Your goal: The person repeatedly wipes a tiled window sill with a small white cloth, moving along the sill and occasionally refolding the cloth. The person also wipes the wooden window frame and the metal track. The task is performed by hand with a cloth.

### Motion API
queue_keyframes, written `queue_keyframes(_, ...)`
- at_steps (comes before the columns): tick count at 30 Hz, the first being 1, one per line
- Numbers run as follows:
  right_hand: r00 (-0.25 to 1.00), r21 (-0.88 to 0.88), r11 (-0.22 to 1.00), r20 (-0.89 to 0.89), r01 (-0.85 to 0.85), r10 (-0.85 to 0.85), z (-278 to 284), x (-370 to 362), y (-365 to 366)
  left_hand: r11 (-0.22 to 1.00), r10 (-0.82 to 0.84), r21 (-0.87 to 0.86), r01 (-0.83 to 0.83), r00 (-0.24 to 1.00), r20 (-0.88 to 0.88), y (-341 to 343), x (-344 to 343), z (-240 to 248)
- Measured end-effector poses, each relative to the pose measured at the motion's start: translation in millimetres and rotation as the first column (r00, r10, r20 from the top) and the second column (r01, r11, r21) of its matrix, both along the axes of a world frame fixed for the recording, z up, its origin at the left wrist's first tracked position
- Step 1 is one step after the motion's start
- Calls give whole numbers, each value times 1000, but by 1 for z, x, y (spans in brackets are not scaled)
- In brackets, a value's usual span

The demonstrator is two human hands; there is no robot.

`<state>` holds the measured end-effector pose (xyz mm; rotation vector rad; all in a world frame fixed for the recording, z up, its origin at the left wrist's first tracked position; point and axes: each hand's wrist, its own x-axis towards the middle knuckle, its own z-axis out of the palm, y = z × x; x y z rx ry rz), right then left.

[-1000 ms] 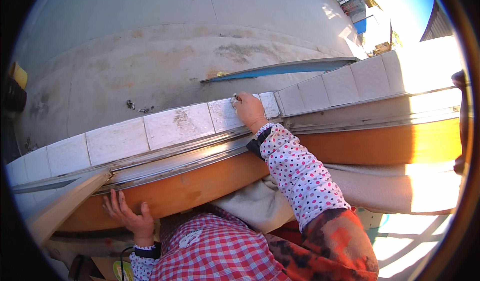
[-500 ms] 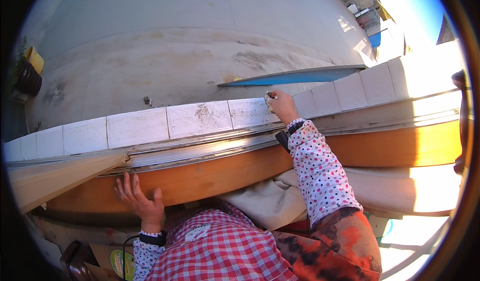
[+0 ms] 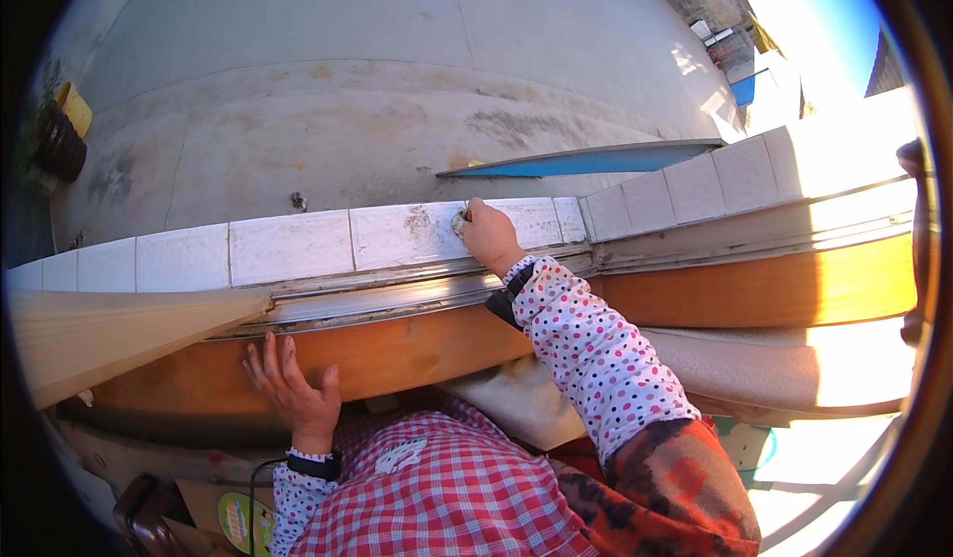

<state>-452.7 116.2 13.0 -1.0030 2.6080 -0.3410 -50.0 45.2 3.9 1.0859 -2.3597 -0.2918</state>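
My right hand [image 3: 490,236] is closed around a small crumpled whitish wad [image 3: 459,222], perhaps a rag; most of it is hidden in the fingers. It presses on the white-tiled outer ledge [image 3: 288,247], just right of a dark smudge on one tile. Between the ledge and the orange wooden sill [image 3: 417,344] runs a metal window track [image 3: 387,295] with dirt in its grooves. My left hand [image 3: 298,398] lies with fingers spread on the sill's front part and holds nothing.
A cream window frame [image 3: 139,334] slants in at the left. Beige cloth [image 3: 764,368] hangs below the sill at the right. Beyond the ledge are a grey concrete surface [image 3: 328,110], a blue panel [image 3: 596,163] and a yellow pot [image 3: 73,108] at far left.
My right hand has slid left along the tiled ledge with the whitish wad, toward the smudged tile. My left hand stays spread on the sill; the view has shifted slightly.
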Motion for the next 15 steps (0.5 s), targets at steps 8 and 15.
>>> queue_keyframes(8, 997, -31, 997, 33, 69, -68, 16, -2, 2, 1000, 0, -19, -1, 1000, -28, 1, -1, 1)
queue_keyframes(15, 997, -50, 996, 41, 69, -67, -15, 39, -20, 1000, -9, -16, 8, 999, -50, 0, -1, 1)
